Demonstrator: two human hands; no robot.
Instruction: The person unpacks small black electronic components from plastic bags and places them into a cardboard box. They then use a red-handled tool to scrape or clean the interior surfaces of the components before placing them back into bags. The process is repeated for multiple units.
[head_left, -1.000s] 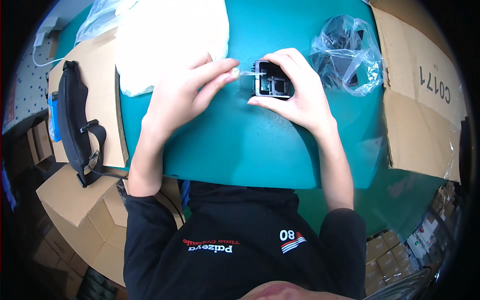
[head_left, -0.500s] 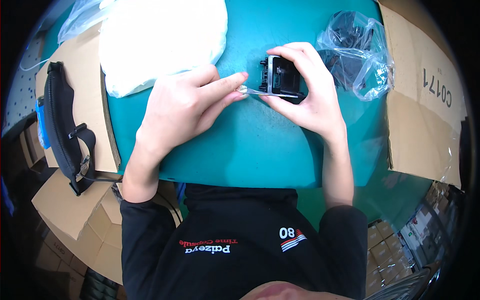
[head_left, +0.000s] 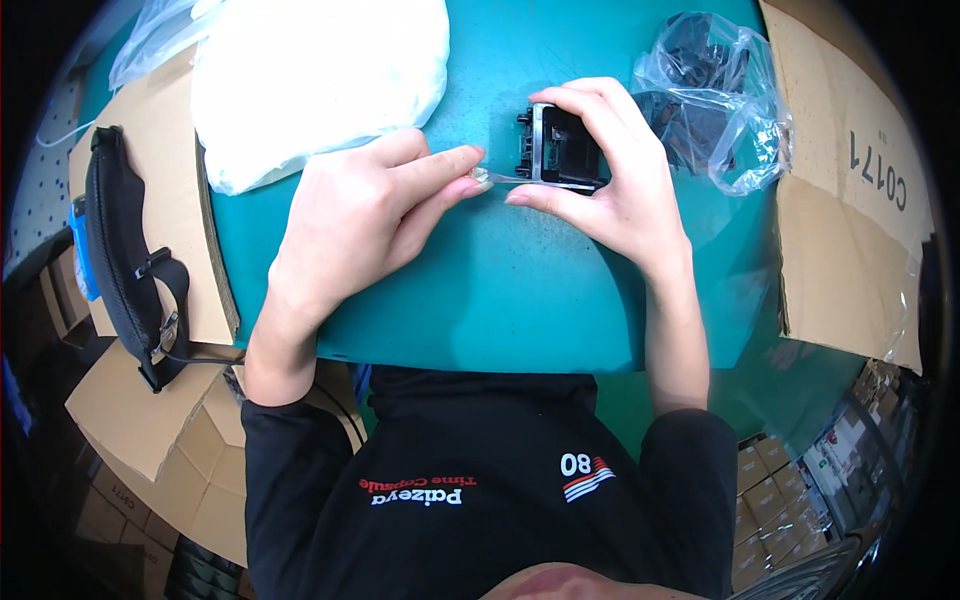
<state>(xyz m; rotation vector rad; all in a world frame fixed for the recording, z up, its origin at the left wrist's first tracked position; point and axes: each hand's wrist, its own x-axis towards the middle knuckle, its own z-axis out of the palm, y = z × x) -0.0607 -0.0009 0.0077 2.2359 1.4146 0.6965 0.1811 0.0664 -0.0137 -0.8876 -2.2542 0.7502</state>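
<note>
My right hand is closed round a small black plastic housing, box-shaped and hollow, with clips along its left side. Its thumb lies along the near edge. Between the thumb and index finger of my left hand is the whitish end of a thin, shiny strip. The strip reaches right to the near left corner of the housing, where it touches or passes under the edge. Its exact kind is too small to tell. Both hands are above the green table mat.
A large white plastic-wrapped bundle stands at the far left. Clear bags with black parts lie at the far right. Cardboard flaps flank the table, the left one under a black strap pouch. An open carton sits below left.
My left hand has drawn slightly left, the strip's end still pinched. The right thumb has shifted a little left, away from the housing's near edge. The housing has barely moved.
</note>
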